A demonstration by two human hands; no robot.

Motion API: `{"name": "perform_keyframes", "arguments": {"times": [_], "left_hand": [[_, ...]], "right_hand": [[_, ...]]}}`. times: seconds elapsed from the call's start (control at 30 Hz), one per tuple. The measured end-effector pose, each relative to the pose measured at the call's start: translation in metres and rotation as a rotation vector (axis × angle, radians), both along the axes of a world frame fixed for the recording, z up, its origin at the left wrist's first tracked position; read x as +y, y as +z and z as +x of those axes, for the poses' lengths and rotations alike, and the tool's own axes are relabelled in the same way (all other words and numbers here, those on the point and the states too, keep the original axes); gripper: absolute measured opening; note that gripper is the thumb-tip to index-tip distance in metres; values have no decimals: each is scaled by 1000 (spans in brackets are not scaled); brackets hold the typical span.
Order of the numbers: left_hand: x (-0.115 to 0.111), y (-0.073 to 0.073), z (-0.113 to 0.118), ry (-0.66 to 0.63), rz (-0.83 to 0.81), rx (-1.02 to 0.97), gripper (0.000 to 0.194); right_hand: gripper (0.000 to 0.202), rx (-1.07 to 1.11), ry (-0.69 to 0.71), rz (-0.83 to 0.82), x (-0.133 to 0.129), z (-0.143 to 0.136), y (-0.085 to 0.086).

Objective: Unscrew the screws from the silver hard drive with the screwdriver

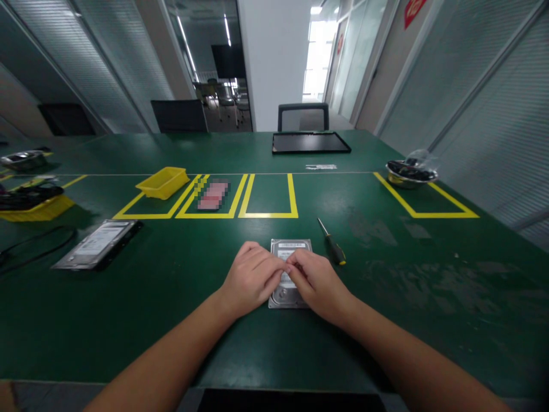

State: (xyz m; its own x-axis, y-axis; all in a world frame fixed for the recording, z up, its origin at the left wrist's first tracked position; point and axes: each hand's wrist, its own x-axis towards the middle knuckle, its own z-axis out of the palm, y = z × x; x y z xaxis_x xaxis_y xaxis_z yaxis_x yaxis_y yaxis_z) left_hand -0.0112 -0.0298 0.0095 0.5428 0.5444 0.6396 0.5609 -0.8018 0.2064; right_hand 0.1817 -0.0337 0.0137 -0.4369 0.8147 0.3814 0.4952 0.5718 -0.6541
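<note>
A silver hard drive point(288, 297) with a white label lies flat on the green table point(163, 320), straight in front of me. Over its left part is my left hand point(256, 277), fingers curled and closed. My right hand point(316, 283) covers its right side, thumb and forefinger pinched. The fingertips of both hands meet above the label; whatever they hold there, if anything, is too small to make out. A screwdriver point(333, 246) with a dark and yellow handle rests to the right of the drive, touched by neither hand.
Another drive-like unit point(96, 243) lies at the left near a black cable point(38, 246). Farther back are a yellow tray point(163, 182), a blurred pink item point(213, 195), a black tray point(311, 143) and a metal bowl point(412, 174). A filled yellow bin point(38, 209) stands far left.
</note>
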Motion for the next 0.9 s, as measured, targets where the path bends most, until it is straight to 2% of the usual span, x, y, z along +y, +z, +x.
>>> {"name": "perform_keyframes", "arguments": {"times": [0.47, 0.7, 0.9], "left_hand": [[-2, -2, 4, 43, 39, -55, 13], [1, -4, 0, 38, 22, 13, 11], [1, -3, 1, 52, 27, -5, 8]], "right_hand": [[12, 16, -35, 43, -2, -3, 0], [13, -11, -44, 33, -2, -2, -2], [14, -8, -29, 50, -2, -2, 0]]}}
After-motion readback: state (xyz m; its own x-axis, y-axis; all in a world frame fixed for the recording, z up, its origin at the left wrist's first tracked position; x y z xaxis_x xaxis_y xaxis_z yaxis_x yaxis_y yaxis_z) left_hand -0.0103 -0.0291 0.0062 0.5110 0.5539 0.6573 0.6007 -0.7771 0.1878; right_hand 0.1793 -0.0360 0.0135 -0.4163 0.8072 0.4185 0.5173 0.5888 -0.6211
